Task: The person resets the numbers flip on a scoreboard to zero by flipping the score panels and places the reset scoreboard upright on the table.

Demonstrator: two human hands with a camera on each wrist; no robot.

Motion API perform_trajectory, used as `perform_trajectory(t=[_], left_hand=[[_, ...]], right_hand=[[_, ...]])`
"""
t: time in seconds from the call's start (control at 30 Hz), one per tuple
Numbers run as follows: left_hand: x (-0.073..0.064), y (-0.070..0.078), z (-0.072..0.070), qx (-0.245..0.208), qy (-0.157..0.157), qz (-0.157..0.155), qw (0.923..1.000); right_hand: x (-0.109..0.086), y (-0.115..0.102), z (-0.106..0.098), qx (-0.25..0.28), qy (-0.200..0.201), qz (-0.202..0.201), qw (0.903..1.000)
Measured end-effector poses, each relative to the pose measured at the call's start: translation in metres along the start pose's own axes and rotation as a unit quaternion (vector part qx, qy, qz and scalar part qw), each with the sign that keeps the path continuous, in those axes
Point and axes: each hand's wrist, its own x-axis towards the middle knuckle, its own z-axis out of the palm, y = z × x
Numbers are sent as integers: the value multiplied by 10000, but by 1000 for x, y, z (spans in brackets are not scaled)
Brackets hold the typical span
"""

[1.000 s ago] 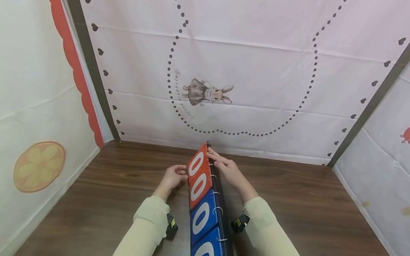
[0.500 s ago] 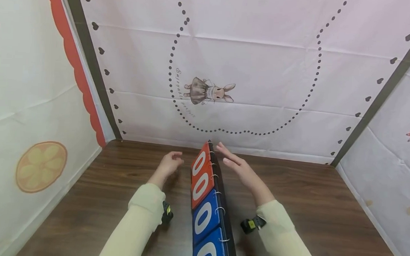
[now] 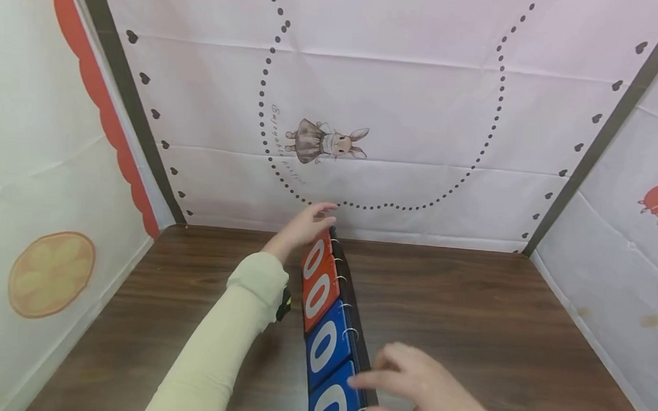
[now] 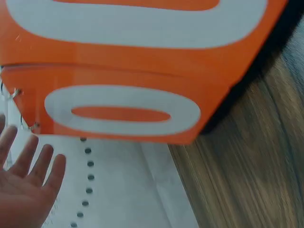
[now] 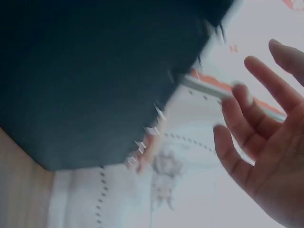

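A flip scoreboard (image 3: 337,319) stands lengthwise on the table, its cards bound along the top by metal rings. Two red cards (image 3: 317,277) at the far end and two blue cards (image 3: 324,350) at the near end each show a white 0. Above the far end reaches my left hand (image 3: 305,224), fingers extended; in the left wrist view that hand (image 4: 26,190) appears beside the ringed edge. My right hand (image 3: 423,381) hovers by the near end, fingers spread and slightly bent. The right wrist view shows it apart from the dark back panel (image 5: 95,85).
The brown wooden table (image 3: 467,307) extends on both sides of the scoreboard. Behind it hangs a pale printed cloth (image 3: 419,124) with a rabbit drawing. Cloth walls also stand at left (image 3: 47,177) and right (image 3: 621,252).
Both hands drew away from the scoreboard's far end. My left hand then rose and moved right over that end, while my right hand came back toward the near end. The scoreboard stays in place.
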Motion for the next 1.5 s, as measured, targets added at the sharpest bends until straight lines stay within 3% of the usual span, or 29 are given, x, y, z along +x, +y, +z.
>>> perform_trajectory(t=[0.13,0.3,0.47,0.53,0.67,0.77,0.9,1.03,1.13,1.23,1.4,1.5], left_hand=[[5,-1,5,226,-352,-121,9991],[10,-7,9,295,-262,-234,9989],[13,-4,9,127,-120,-606,9980],[12,-3,7,103,-73,-710,9974],[6,-8,-1,53,111,-889,9960],[-2,-16,-10,-62,294,-1050,9940],[-18,-30,-21,-410,496,-1211,9906],[-35,-39,-29,-755,887,-1415,9831],[-46,-44,-33,-836,1141,-1645,9762],[-54,-47,-33,-934,1134,-1763,9733],[-66,-52,-30,-1382,1146,-1842,9664],[-73,-56,-28,-1676,1242,-1836,9606]], right_hand=[[-8,-5,21,-113,-18,320,9994],[-14,-9,31,451,226,1066,9930],[-16,-11,25,1087,-42,1670,9799],[-17,-9,21,1180,-141,1737,9776],[-22,-1,11,1151,-251,1779,9770],[-29,8,3,1030,-177,2041,9734],[-39,22,-9,565,138,2380,9695],[-44,46,-18,-41,832,1946,9773],[-45,68,-25,-213,1277,1862,9739],[-43,86,-35,-92,1430,2513,9572],[-37,113,-51,153,1541,3780,9127],[-32,130,-58,466,1613,4155,8939]])
